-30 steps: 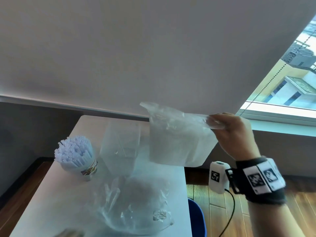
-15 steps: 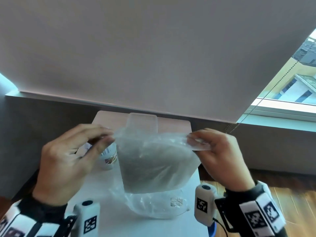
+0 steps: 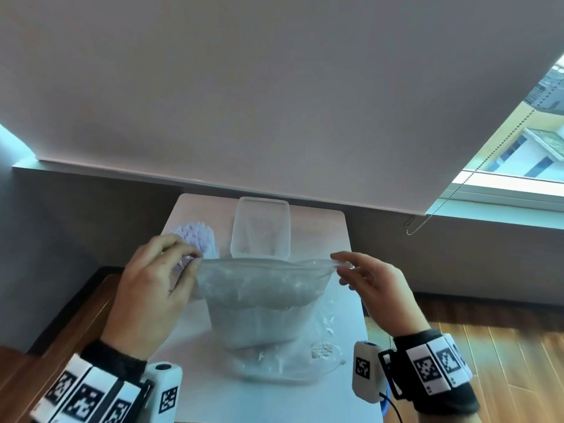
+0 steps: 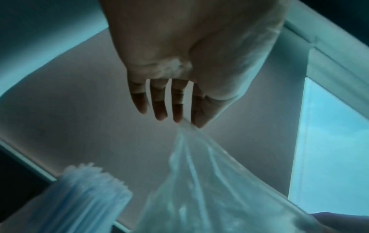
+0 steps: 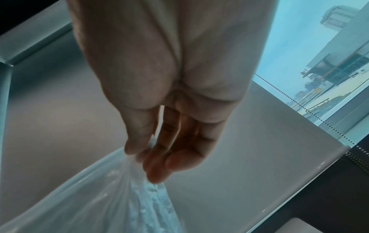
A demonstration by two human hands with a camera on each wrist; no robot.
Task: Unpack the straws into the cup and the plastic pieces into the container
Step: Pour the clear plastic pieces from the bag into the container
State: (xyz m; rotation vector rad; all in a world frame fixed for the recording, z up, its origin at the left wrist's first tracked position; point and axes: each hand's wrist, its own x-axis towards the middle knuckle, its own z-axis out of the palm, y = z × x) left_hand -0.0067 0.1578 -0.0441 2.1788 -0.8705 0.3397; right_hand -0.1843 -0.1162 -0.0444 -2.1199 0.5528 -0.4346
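We see both hands raised above the small white rectangular table, each holding one top corner of a clear, soft plastic bag filled with small pale plastic pieces. The left hand pinches the bag's left corner between thumb and forefinger; in the left wrist view the film gathers to a point under the fingertips. The right hand pinches the right corner between its thumb and fingers, confirmed in the right wrist view, where the plastic bunches under the fingers. The bag's top edge is stretched taut between the two hands and the body hangs down over the middle of the table.

Beyond the bag, at the far centre of the table, stands a clear, tall rectangular plastic container, upright. To its left a bundle of pale lilac straws stands upright, partly hidden by the left hand; we cannot make out the cup itself. On the near part of the table, under the hanging bag, lies a crumpled clear plastic wrapper with a small printed label.
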